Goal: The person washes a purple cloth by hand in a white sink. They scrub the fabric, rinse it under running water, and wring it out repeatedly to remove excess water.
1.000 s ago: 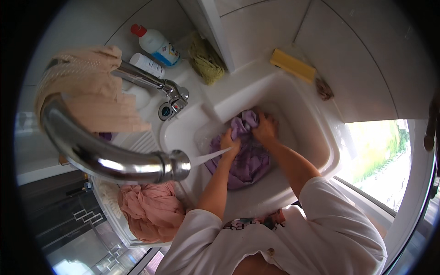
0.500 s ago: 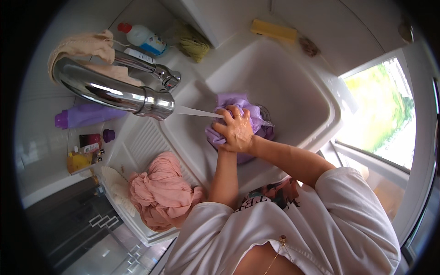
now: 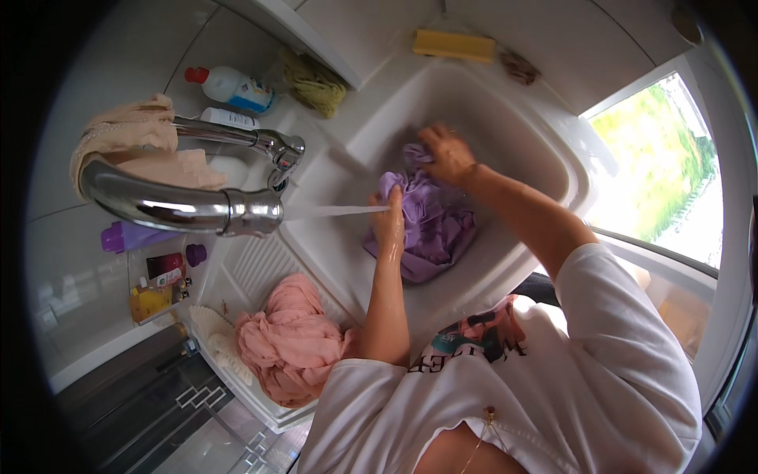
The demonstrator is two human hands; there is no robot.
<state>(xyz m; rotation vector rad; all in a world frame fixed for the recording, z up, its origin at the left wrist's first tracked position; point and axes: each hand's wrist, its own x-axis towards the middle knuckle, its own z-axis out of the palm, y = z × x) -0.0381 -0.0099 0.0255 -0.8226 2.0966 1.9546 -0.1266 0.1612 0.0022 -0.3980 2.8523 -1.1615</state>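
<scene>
Purple cloth [image 3: 430,229] (inside sink walls [image 3: 525,150])

Purple cloth [image 3: 430,229]: sheeny, bunched, heavily creased. Lies in white sink [image 3: 525,130], about 7 o'clock of its centre. Narrow gathered end at cloth's 12 o'clock, broader folds spread at 6.

The head view comes from the left of two cameras on the person's head, looking steeply down at the left hand [image 3: 388,220] and right hand [image 3: 452,158] in the sink [image 3: 521,166], near the middle. The tap [image 3: 170,205] looms large at nine o'clock; the person's own shirt [image 3: 616,340] spreads from four to six. The wide fisheye takes in the window [image 3: 655,178] between two and three, bending straight edges.
</scene>
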